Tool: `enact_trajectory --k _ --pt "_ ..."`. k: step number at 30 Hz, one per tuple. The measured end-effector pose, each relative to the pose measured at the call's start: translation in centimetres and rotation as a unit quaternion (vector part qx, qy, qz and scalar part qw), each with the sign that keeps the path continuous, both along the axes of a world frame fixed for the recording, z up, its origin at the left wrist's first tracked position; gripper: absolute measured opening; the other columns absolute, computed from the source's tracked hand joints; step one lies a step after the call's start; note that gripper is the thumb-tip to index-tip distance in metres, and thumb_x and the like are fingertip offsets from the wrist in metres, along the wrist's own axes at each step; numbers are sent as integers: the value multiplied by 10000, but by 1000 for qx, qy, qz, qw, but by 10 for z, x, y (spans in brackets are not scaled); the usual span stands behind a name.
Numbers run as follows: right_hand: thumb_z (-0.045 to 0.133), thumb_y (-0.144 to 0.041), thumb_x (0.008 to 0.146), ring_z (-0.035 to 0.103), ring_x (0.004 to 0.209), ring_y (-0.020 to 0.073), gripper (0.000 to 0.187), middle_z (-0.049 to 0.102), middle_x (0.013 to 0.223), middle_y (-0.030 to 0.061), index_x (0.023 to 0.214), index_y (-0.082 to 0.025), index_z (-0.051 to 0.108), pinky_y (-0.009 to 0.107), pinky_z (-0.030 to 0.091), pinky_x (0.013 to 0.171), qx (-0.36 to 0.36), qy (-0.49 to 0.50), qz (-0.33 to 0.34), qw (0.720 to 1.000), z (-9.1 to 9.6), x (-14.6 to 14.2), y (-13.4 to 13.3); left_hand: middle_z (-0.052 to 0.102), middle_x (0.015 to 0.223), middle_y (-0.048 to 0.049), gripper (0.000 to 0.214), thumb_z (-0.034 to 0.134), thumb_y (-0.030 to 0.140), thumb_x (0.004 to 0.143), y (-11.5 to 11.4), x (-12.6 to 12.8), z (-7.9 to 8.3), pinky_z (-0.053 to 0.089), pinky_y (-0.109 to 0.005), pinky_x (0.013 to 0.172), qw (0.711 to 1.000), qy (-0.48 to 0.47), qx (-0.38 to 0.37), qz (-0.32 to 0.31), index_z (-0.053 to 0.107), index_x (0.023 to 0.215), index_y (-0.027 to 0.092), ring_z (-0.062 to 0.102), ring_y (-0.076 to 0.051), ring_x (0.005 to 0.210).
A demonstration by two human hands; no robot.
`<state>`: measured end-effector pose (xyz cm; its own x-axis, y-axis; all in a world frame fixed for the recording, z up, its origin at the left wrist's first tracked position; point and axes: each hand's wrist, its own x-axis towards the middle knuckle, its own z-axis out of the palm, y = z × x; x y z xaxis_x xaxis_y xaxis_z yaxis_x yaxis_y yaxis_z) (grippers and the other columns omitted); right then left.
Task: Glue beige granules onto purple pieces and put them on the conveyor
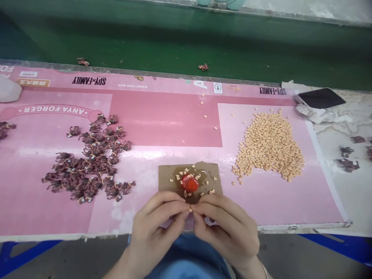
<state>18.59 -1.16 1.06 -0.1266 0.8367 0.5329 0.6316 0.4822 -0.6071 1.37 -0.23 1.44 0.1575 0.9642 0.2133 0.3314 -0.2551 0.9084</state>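
Observation:
My left hand (155,226) and my right hand (226,228) meet at the fingertips, pinching a small tan piece (190,209) between them. Just beyond them lies a torn brown cardboard sheet (171,180) with a puddle of amber glue on it. A red bottle cap (190,183) sits in the glue, with several tan flakes scattered around it. Farther right is a heaped pile of tan flakes (269,147). To the left lies a spread of dark brown bundles (90,159) tied with thin yellowish bands.
A pink printed mat (165,120) covers the table, whose near edge runs just beyond my lap. A black phone (321,98) lies at the back right on crumpled paper. Several dark bundles (347,164) lie on a worn white surface at the right. A green wall stands behind.

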Motion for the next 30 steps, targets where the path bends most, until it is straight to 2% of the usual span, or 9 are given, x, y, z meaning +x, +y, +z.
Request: enact_trajectory --k 5,11,13,16,18,22,30 --pt "649 -29 859 714 630 106 167 745 741 8 877 -191 684 168 623 634 -27 24 24 999 -1 -2 1 771 839 -31 245 674 9 847 -2 0 -3 615 -129 669 1000 -10 16 16 769 884 232 751 -126 694" --pt "641 -27 862 711 604 107 176 736 724 1 866 -202 663 165 627 611 -16 31 -6 999 -5 -7 -3 778 845 -19 239 680 21 868 -4 1 -4 626 -133 692 1000 -21 16 15 766 890 242 764 -128 723" --pt "646 -47 879 717 612 108 156 741 740 9 876 -200 670 162 625 601 -18 24 -16 999 -6 -4 -3 791 878 -7 240 709 38 867 -8 -1 -8 631 -136 740 999 -30 -4 18 763 953 256 777 -128 769" --pt "656 -50 897 728 635 110 150 753 773 23 899 -197 685 158 625 604 -9 -15 -41 999 -9 7 0 815 970 22 355 758 50 852 -16 -3 -15 627 -135 812 994 -76 -52 53 710 1106 293 791 -119 845" --pt "667 -53 906 735 649 113 142 760 787 30 906 -193 689 167 634 636 3 -57 -52 997 -11 15 3 820 1030 30 358 751 39 858 -18 -4 -18 619 -137 856 991 -99 -67 58 688 1095 299 792 -116 924" --pt "648 -74 938 732 644 104 122 767 800 33 909 -187 685 172 640 673 17 -119 -55 991 -15 24 9 827 1037 21 258 697 15 887 -13 -10 -18 606 -141 898 996 -72 -45 13 722 946 265 781 -115 983" --pt "634 -110 959 746 678 104 114 773 803 36 901 -189 691 169 641 719 27 -137 -57 988 -16 20 12 818 1001 3 237 669 13 914 -9 -21 -19 606 -135 891 998 -42 37 0 770 948 225 770 -101 921"
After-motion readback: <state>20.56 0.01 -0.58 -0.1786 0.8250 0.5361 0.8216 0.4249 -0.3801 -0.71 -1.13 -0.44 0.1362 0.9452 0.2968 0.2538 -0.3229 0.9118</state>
